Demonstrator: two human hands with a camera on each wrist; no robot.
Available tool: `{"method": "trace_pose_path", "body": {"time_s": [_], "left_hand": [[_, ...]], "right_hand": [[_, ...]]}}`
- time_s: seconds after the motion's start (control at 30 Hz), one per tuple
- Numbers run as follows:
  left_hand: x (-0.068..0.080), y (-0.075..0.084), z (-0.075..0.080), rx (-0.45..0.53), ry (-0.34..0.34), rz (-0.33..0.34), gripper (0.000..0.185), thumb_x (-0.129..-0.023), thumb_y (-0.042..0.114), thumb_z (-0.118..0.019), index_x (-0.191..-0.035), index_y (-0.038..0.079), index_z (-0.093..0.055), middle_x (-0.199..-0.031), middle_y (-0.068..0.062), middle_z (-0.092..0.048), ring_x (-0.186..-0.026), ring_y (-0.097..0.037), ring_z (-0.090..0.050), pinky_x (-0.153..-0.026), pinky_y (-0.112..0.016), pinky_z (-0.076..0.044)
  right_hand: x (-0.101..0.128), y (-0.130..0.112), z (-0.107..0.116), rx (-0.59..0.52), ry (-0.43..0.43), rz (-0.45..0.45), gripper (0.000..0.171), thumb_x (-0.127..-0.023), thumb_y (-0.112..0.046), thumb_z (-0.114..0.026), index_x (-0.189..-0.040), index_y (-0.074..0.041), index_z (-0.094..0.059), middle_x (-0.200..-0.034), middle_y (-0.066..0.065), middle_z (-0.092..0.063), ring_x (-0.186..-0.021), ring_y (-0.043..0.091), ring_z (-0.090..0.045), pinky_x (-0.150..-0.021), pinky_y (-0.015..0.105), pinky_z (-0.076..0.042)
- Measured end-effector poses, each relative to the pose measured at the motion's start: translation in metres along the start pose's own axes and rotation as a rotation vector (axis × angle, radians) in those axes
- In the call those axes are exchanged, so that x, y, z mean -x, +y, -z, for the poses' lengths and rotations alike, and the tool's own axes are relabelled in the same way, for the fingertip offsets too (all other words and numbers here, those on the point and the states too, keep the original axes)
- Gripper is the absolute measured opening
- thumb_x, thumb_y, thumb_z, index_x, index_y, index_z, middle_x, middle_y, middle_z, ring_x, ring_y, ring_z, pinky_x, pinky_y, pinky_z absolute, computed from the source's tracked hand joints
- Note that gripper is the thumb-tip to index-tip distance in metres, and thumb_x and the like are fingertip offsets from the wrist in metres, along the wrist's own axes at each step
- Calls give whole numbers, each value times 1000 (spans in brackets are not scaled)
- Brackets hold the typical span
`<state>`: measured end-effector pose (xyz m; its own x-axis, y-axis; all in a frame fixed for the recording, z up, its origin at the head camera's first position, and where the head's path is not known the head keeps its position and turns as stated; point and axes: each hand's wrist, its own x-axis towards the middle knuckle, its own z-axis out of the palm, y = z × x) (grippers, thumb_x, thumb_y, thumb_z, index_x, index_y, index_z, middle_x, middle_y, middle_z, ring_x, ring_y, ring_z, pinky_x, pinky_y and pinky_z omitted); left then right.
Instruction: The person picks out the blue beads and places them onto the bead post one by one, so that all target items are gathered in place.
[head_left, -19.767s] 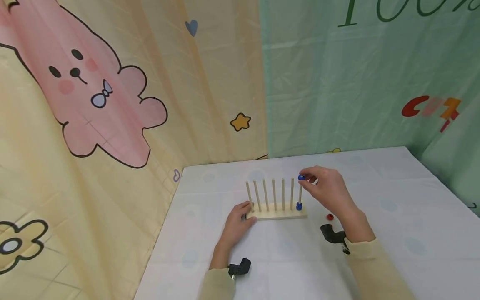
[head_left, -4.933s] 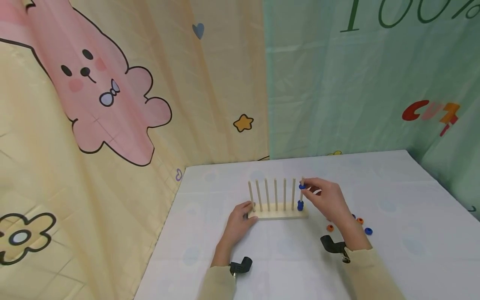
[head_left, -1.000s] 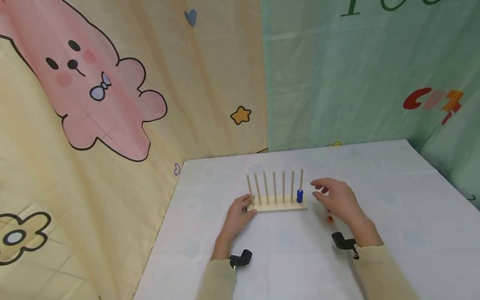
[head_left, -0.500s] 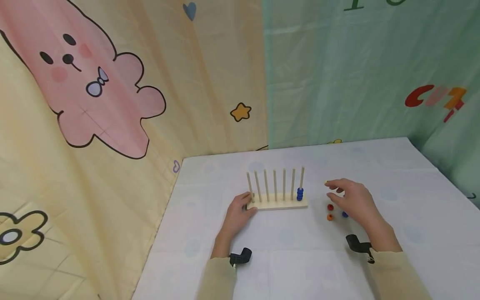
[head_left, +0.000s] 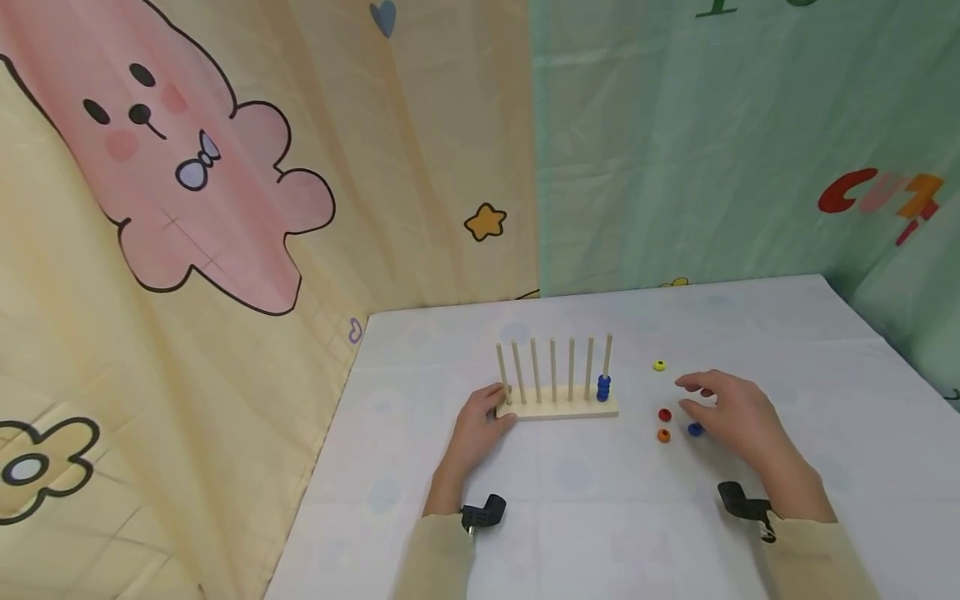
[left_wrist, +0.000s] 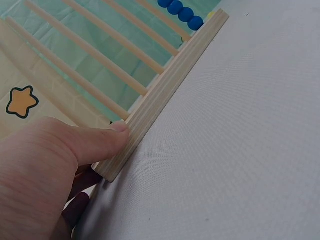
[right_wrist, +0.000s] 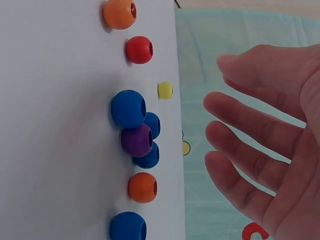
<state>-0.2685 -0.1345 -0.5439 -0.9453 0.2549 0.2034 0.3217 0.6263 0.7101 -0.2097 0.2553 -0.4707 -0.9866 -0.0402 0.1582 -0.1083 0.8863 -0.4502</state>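
Note:
A pale wooden peg rack [head_left: 558, 408] with a row of upright pegs stands on the white table. My left hand [head_left: 474, 429] grips the left end of its base, thumb along the front edge and fingers behind. Several blue beads [head_left: 603, 388] are stacked at the bottom of the rightmost peg; the other pegs are bare. To the right of the rack, my right hand [head_left: 738, 417] hovers with loosely bent fingers and holds nothing. Near it lie a red bead [head_left: 664, 415], an orange bead [head_left: 663, 435], a blue bead [head_left: 695, 430] and a purple bead [right_wrist: 137, 140].
A yellow bead [head_left: 659, 365] lies farther back, right of the rack. The right wrist view shows another orange bead [right_wrist: 143, 188] and a nearer blue bead [right_wrist: 128, 230]. Printed curtains [head_left: 420, 167] hang behind and left of the table [head_left: 570, 508].
The right hand has let go of a blue bead on the rightmost peg and moved right, over the loose beads. The blue stack has grown since the oldest frame. The left hand keeps its grip.

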Motion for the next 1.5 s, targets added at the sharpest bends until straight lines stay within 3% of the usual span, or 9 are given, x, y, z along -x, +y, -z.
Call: {"method": "trace_pose_path", "body": {"time_s": [0.23,0.4,0.6,0.93,1.17,1.5], "left_hand": [[-2,2,2,-15,10,-13,54,-82,32,-67,-130,13,-51,-134,4,-44,-124,-15,-36,-101,-35,-32],[-2,3,3,-14,11,-11,54,-82,31,-67,-130,12,-51,-134,3,-44,-125,-15,-36,-100,-34,-32],[-3,3,2,-13,13,-8,54,-82,32,-67,-130,12,-51,-134,4,-44,-125,-14,-36,-100,-33,-32],[-3,2,2,-15,12,-23,54,-83,33,-66,-131,13,-50,-134,3,-44,-124,-16,-37,-100,-35,-33],[-1,1,1,3,13,-14,55,-83,33,-66,-131,12,-50,-134,4,-43,-125,-15,-36,-101,-34,-32],[0,0,-1,-4,5,10,55,-83,33,-66,-131,12,-50,-135,5,-42,-126,-14,-34,-101,-33,-31]], "right_hand": [[8,6,2,6,-35,29,34,-79,-21,-70,-112,-13,-65,-108,12,-61,-93,32,-54,-71,49,-45],[11,10,-1,-3,-49,20,30,-80,-23,-70,-108,-13,-67,-103,9,-63,-85,28,-56,-68,44,-48],[14,13,-6,1,-89,-3,33,-75,-20,-74,-107,-14,-67,-97,6,-63,-80,23,-50,-64,39,-46],[17,14,-12,14,-161,-4,38,-72,-16,-77,-108,-14,-67,-106,12,-59,-97,32,-49,-80,55,-43],[19,15,-16,34,-144,-8,36,-72,-9,-75,-107,-14,-67,-105,14,-57,-98,34,-47,-79,55,-43],[18,15,-19,53,-130,-17,31,-72,-12,-75,-103,-15,-69,-97,7,-60,-91,27,-47,-74,49,-46]]}}
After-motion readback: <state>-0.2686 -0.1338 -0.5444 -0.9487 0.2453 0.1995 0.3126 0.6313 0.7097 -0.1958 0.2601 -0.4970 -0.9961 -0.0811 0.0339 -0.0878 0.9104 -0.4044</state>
